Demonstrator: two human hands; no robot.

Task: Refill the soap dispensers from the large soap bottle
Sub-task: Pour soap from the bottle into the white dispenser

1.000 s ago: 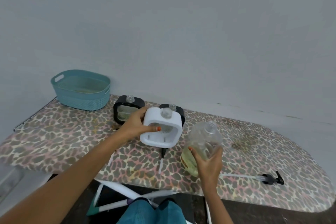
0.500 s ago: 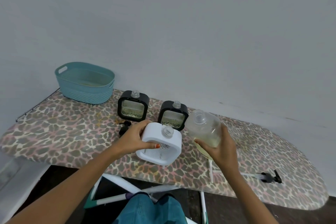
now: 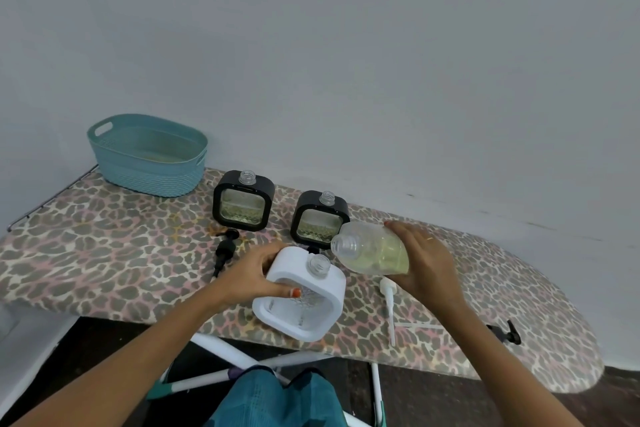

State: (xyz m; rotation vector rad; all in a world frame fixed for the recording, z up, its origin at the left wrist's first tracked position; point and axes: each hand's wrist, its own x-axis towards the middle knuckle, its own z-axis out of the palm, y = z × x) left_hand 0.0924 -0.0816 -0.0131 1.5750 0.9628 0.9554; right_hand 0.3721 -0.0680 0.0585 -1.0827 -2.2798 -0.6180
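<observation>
Head view: at the near edge of a leopard-print ironing board [image 3: 104,246], the left hand [image 3: 254,272] grips a white soap dispenser [image 3: 301,295], fingers curled round its upper corner, its open neck facing up. The right hand [image 3: 426,263], fingers wrapped round the base, holds the large soap bottle [image 3: 372,250] tipped almost level, mouth just above and right of that neck. The pour looks about to start; next, the mouth needs centring over the narrow neck, then tilting slowly.

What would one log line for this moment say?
step: pour setup | left hand: holds white dispenser | right hand: tilts large soap bottle toward its neck | black dispensers: uncapped behind
</observation>
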